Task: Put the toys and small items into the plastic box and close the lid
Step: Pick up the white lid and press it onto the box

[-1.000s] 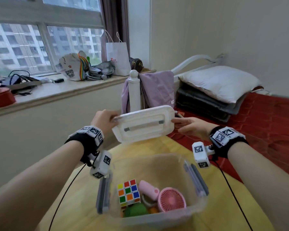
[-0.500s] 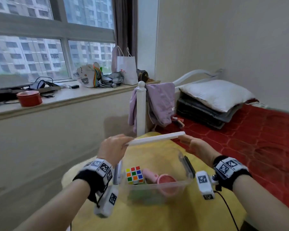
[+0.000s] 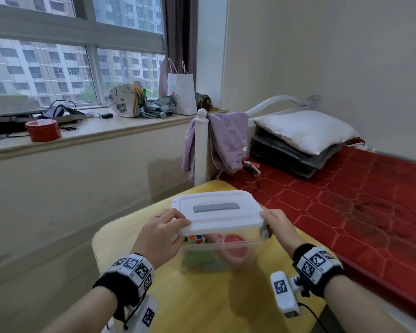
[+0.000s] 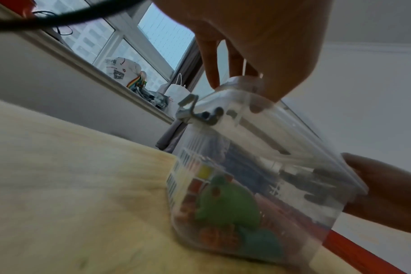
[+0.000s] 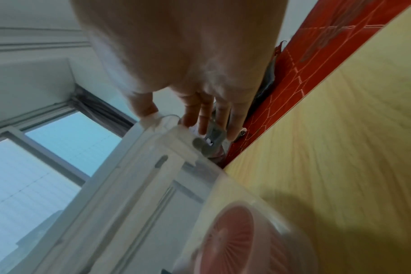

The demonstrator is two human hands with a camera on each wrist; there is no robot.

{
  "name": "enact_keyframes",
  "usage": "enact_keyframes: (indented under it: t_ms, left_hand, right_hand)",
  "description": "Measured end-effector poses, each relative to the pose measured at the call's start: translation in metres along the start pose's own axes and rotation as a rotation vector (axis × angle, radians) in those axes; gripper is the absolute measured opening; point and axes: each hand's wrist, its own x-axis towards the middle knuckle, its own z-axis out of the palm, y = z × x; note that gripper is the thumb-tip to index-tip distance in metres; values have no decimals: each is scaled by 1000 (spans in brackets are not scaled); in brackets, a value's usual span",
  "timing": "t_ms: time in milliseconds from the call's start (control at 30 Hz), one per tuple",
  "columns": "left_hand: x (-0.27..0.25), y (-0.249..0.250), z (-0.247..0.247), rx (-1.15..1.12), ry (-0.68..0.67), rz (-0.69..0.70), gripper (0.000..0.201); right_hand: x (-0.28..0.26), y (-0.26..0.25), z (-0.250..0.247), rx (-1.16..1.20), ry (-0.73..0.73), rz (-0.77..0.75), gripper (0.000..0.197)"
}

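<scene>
A clear plastic box [image 3: 223, 254] stood on the yellow bench [image 3: 197, 296], near its far corner by the bed. Both hands held a white lid [image 3: 216, 211] over it. The left hand [image 3: 161, 234] pinched the lid's left edge, thumb on top. The right hand [image 3: 277, 224] gripped the right edge, fingers [image 5: 203, 118] curled down beside a grey latch [image 5: 211, 140]. Inside lay a puzzle cube [image 3: 194, 238], a pink fan [image 5: 232, 239] and a green toy [image 4: 225, 204].
</scene>
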Motion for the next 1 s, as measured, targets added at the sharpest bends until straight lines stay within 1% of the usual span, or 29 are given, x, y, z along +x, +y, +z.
enact_keyframes:
  t_ms: [67, 167, 233, 333, 467, 533, 600, 633, 667, 733, 800, 867, 900, 1000]
  left_hand:
    - [-5, 0, 1, -26, 14, -38, 26]
    - [-8, 0, 0, -75, 15, -64, 26]
    - [-10, -1, -2, -119, 7, -77, 26]
    - [-13, -1, -3, -136, -8, -62, 27]
    - [-19, 3, -4, -144, -31, -34, 26]
    - [-21, 0, -3, -183, -15, -93, 24]
    - [-17, -2, -1, -243, 46, -229, 30]
    - [-12, -1, 1, -277, 75, -317, 37]
    - [-6, -1, 3, -305, 84, -403, 45]
    - [6, -3, 10, -332, 27, -520, 56]
    - [13, -6, 20, -314, -82, -570, 57]
    - [14, -7, 29, -291, -161, -595, 56]
    - [14, -6, 31, -292, -175, -601, 54]
    - [12, -7, 33, -307, -158, -607, 52]
  right_hand:
    - [0, 2, 5, -42, 7, -2, 46]
    - [-6, 0, 8, -102, 77, -10, 38]
    - [-9, 3, 8, -149, 123, -32, 40]
    - [-15, 5, 9, -175, 170, -40, 38]
    - [-20, 9, 11, -201, 183, -57, 38]
    - [-18, 8, 11, -236, 212, -61, 31]
    - [-13, 8, 10, -269, 250, -80, 19]
    - [-11, 7, 10, -258, 248, -98, 24]
    - [-8, 5, 10, -233, 232, -119, 33]
    - [-3, -1, 11, -213, 162, -162, 45]
    - [1, -4, 16, -249, 87, -171, 47]
    - [3, -2, 21, -274, 46, -137, 47]
    - [3, -2, 23, -257, 34, -117, 48]
    - [0, 0, 25, -157, 15, -84, 50]
